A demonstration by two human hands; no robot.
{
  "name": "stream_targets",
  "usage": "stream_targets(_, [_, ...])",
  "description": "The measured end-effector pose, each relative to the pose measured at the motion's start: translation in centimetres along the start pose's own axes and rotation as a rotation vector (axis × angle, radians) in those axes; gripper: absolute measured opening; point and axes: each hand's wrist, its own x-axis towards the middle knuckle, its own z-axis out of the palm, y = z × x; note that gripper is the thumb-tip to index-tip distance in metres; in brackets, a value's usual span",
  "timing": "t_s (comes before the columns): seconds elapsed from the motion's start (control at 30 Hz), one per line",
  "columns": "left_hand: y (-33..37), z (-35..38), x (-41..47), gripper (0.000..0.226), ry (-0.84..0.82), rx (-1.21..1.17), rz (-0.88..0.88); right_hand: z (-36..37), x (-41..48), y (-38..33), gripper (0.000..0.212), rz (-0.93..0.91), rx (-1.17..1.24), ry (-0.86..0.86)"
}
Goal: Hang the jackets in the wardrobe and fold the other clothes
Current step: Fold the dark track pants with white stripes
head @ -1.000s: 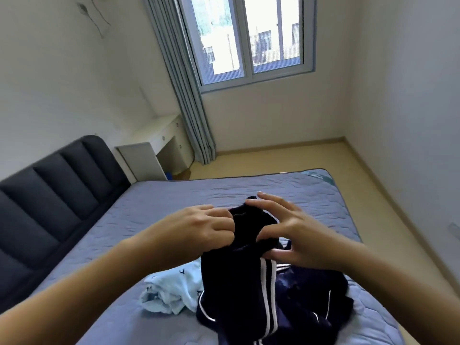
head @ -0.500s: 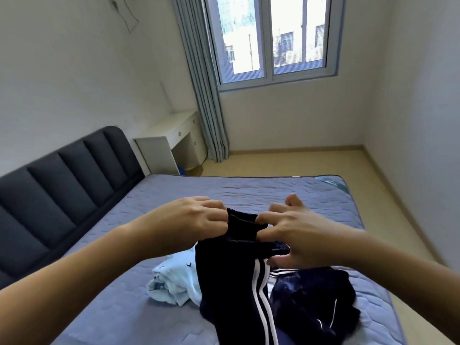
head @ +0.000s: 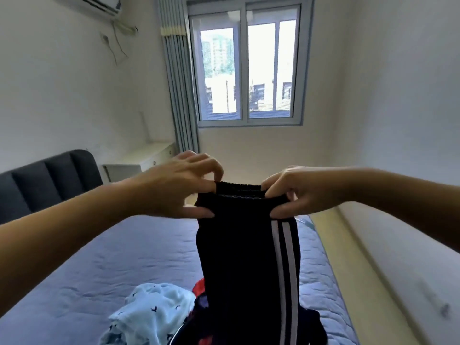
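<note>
Dark trousers (head: 239,265) with two white side stripes hang in the air above the bed, held up by their elastic waistband. My left hand (head: 181,188) pinches the waistband's left end and my right hand (head: 291,195) pinches its right end. The legs drop down onto a heap of clothes at the bottom of the view. In that heap lie a light blue patterned garment (head: 149,314), a bit of red cloth (head: 199,288) and a dark garment (head: 311,327), partly hidden by the trousers.
The bed (head: 119,260) has a blue quilted cover and a dark padded headboard (head: 42,180) on the left. A white desk (head: 139,160) stands beyond it by the grey curtain (head: 176,78). The window (head: 246,68) is straight ahead; floor (head: 348,257) runs along the right wall.
Both hands have lifted the trousers higher and moved apart, stretching the waistband out. The view has tilted up, showing more wall and window.
</note>
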Motion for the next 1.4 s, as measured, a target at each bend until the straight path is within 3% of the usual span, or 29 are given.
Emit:
stream_targets(0.07, [-1.8, -2.0, 0.5, 0.032, 0.061, -0.120, -0.102, -3.1, -0.3, -0.1, 0.033, 0.032, 0.087, 0.064])
stream_targets(0.17, [-3.9, -5.5, 1.7, 0.022, 0.107, -0.306, -0.232, -8.1, -0.7, -0.6, 0.068, 0.115, 0.055, 0.152])
stream_targets(0.2, [-4.3, -6.6, 2.3, 0.015, 0.130, -0.339, -0.298, -9.7, -0.8, -0.9, 0.068, 0.149, 0.038, 0.180])
stream_targets(0.37, [-6.1, -10.1, 5.7, 0.005, 0.271, -0.735, -0.467, -13.9, -0.3, -2.5, 0.022, 0.212, 0.021, 0.527])
stream_targets(0.43, [-6.3, -10.8, 6.5, 0.017, 0.315, -0.905, -0.499, -14.3, -0.1, -3.0, 0.014, 0.213, 0.080, 0.677])
stream_targets(0.53, [-6.7, -11.4, 7.1, 0.028, 0.446, -1.069, -0.527, -14.8, 0.0, -3.6, 0.039, 0.248, 0.345, 0.824])
stream_targets(0.57, [-6.6, -11.5, 7.2, 0.030, 0.498, -1.124, -0.521, -14.5, 0.0, -3.8, 0.042, 0.304, 0.504, 0.818])
stream_targets(0.67, [-6.0, -11.3, 7.7, 0.035, 0.613, -1.222, -0.542, -12.1, 0.6, -4.0, 0.023, 0.514, 0.836, 0.699])
stream_targets(0.77, [-5.8, -9.8, 7.5, 0.038, 0.631, -1.281, -0.629, -10.0, 1.3, -3.5, 0.022, 0.589, 0.847, 0.854])
stream_targets(0.87, [-5.1, -7.4, 6.3, 0.035, 0.547, -1.527, -0.685, -9.1, 1.7, -3.5, 0.028, 0.593, 0.867, 0.916])
stream_targets(1.07, [-4.6, -3.9, 4.9, 0.036, 0.477, -1.633, -0.818, -7.6, 2.8, -2.8, 0.027, 0.668, 0.833, 0.813])
stream_targets(1.2, [-5.9, -4.7, 5.5, 0.055, 0.454, -1.593, -0.860, -9.0, 3.6, -2.1, 0.031, 0.680, 0.853, 0.779])
stream_targets(1.4, [-9.1, -3.6, 7.7, 0.048, 0.232, -1.554, -0.961, -10.9, 4.2, 2.6, 0.031, 0.729, 0.972, 0.615])
